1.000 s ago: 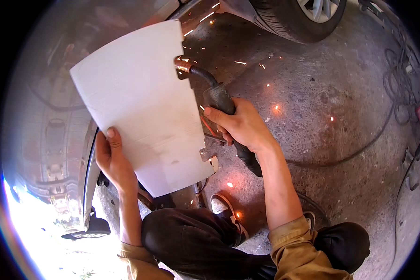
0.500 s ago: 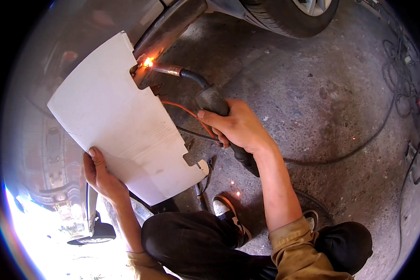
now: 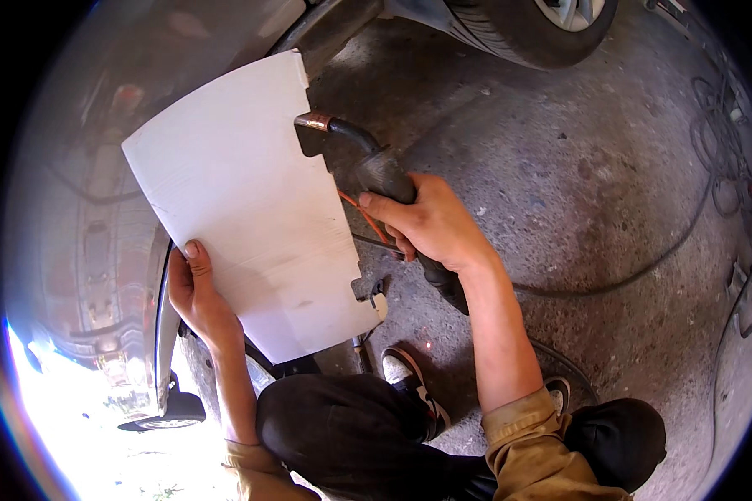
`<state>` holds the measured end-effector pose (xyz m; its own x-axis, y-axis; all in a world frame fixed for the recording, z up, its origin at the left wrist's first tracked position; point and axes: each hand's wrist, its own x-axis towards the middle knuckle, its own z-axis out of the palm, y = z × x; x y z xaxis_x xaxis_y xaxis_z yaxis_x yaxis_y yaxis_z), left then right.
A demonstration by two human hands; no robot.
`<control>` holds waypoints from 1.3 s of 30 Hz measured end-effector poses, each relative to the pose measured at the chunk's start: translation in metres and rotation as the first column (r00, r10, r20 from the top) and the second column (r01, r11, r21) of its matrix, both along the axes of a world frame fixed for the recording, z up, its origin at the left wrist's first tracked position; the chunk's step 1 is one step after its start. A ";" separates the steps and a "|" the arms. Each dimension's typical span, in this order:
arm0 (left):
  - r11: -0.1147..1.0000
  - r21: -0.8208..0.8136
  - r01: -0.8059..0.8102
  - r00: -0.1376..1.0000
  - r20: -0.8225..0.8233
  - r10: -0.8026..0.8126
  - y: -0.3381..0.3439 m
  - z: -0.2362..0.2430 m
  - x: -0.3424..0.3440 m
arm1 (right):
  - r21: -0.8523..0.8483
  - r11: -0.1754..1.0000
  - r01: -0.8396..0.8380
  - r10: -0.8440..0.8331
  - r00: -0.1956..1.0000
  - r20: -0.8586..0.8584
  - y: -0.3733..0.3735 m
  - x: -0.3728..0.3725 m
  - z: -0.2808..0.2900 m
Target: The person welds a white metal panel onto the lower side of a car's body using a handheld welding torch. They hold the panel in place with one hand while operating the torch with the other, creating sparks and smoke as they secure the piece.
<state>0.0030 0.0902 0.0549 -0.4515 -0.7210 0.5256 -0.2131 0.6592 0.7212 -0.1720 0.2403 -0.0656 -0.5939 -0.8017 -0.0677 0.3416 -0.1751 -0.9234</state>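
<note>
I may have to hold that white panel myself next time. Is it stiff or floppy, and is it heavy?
The white panel probably stays stiff: gripped only at its lower edge by the left hand, it stands flat without sagging. It seems light for its size, since one hand supports it. Its notched edges near the torch look thin, possibly sharp.

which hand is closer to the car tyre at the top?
Right. The right hand grips the welding torch mid-frame, below and left of the tyre. The left hand holds the white sheet's lower left edge, farther away.
</note>
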 end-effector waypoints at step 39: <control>0.999 -0.046 -0.023 0.999 0.044 0.025 0.001 -0.002 -0.008 | 0.060 0.997 -0.041 0.042 0.999 -0.015 0.003 -0.002 0.000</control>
